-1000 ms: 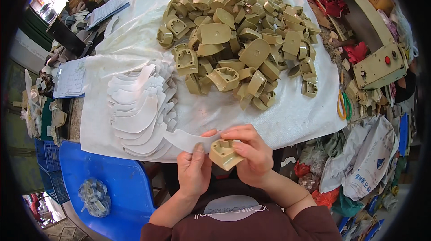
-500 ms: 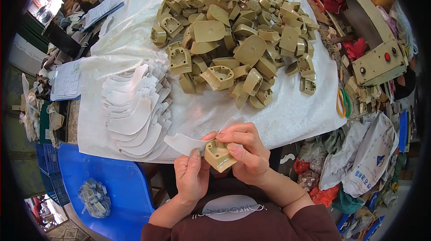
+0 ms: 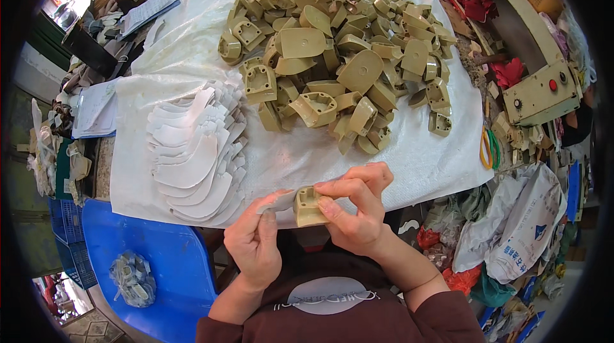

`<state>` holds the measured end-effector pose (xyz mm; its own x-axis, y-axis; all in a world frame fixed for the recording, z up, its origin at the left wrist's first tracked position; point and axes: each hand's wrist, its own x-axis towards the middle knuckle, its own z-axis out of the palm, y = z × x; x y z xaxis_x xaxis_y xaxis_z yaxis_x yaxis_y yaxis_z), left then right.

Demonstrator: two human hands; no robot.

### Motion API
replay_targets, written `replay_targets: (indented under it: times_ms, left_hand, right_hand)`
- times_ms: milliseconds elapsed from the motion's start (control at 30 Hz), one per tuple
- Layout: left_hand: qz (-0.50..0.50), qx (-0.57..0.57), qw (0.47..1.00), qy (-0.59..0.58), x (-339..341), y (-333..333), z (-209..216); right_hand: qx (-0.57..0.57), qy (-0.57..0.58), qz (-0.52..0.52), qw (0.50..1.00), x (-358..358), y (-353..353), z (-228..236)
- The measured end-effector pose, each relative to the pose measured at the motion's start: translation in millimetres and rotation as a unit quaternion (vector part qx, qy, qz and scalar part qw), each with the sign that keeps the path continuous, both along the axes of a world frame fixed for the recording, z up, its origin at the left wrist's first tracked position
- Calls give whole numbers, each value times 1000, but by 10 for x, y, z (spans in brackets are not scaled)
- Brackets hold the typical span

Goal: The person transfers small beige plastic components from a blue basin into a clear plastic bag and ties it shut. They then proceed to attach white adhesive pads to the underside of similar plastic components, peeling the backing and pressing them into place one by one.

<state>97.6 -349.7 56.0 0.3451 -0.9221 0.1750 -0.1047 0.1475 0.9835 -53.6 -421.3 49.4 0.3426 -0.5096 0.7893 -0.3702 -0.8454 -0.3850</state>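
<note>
Close to my body, at the table's near edge, my right hand (image 3: 359, 215) grips a glossy olive-beige shoe heel (image 3: 309, 215) by its right side. Its hollowed, holed face is turned up and away from me. My left hand (image 3: 254, 244) pinches a thin, curved white strip (image 3: 279, 202) between thumb and fingers. The strip's right end meets the heel's left side; whether it is stuck there I cannot tell. Ahead lies a big heap of similar heels (image 3: 360, 72). Left of the heap, a fanned stack of curved white pieces (image 3: 192, 173) rests on the white woven sheet (image 3: 409, 170).
A blue plastic chair (image 3: 179, 279) with a bagged bundle (image 3: 133, 279) stands at lower left. Papers (image 3: 96, 113) lie along the left edge. At right are a control box (image 3: 542, 92) with knobs and a red button, rubber bands (image 3: 491, 149), and plastic bags (image 3: 521, 221).
My left hand has shifted left and pulled the white strip outward, so it looks shorter and more edge-on. The heel has turned more upright, and my right fingers have lifted slightly.
</note>
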Motion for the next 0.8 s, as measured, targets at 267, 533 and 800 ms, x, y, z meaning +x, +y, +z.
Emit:
replay_targets:
  times_ms: [267, 533, 800]
  left_hand:
    - [-18, -14, 993, -114, -67, -7, -3]
    - [12, -96, 968, -234, -167, -44, -117]
    - [-75, -154, 984, -47, 0, -124, -302]
  right_hand:
    - [96, 195, -26, 976, -88, 103, 246]
    - [123, 137, 29, 982, -143, -38, 86]
    - [227, 6, 154, 962, -176, -47, 60]
